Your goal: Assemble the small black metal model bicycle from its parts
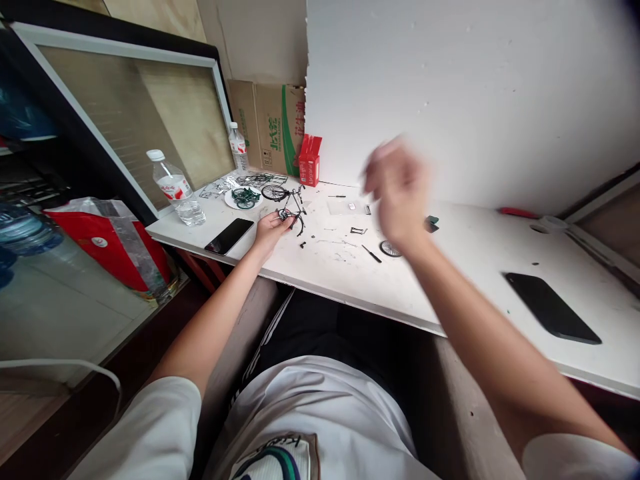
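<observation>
My left hand (273, 231) is closed on a small black model bicycle (287, 200) just above the table, gripping it near its lower middle. One wheel shows on the bicycle at its far left; the end nearer me has no wheel fitted. Raised over the right part of the table, my right hand (399, 190) is smeared by motion, so its fingers cannot be read. Below it a loose spoked wheel (389, 249) lies partly hidden by the wrist. Beside that wheel is a small black screwdriver (371, 254). A little black frame-like part (358, 231) lies farther left.
A white plate (228, 198) holds dark green parts. Two water bottles (179, 190), a black phone (230, 236) and a red box (309, 161) stand or lie at left and back. On the right lies a dark flat device (551, 307). The table's front edge (350, 304) runs before me.
</observation>
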A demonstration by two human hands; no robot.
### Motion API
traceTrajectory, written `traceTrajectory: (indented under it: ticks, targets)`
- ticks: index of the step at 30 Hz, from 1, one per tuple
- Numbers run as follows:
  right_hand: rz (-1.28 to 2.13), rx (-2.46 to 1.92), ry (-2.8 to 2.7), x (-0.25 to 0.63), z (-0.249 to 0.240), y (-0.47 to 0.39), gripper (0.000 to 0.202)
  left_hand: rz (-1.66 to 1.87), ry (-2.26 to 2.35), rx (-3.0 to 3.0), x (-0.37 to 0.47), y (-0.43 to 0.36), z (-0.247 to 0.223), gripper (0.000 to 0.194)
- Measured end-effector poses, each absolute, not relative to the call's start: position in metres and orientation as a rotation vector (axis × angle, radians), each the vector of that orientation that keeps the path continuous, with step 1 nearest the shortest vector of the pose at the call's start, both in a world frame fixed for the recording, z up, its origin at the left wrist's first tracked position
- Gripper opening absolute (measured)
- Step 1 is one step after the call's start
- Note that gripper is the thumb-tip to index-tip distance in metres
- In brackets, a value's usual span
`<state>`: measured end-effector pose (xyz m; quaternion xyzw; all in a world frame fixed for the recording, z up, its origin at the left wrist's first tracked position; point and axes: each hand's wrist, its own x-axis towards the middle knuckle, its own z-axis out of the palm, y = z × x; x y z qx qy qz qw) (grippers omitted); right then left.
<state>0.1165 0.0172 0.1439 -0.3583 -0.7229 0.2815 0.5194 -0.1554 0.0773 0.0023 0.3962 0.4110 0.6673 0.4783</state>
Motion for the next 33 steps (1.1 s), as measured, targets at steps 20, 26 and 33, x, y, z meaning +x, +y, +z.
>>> traceTrajectory:
  ticks: [20,26,33]
  targets:
    - [0.621,-1.014,-1.821,0.076,0.010,0.038,0.012,1.707,0.944,1.113,-0.112,0.057,0.021,0.051]
    - [0.734,-0.869,-1.445,0.095,0.015,0.039,0.041,1.593,0.945,0.994,-0.091,0.044,0.014,0.070]
    - [0.662,-0.847,-1.523,0.087,0.012,0.031,0.043,1.475,0.843,0.981,-0.075,0.038,0.000,0.065]
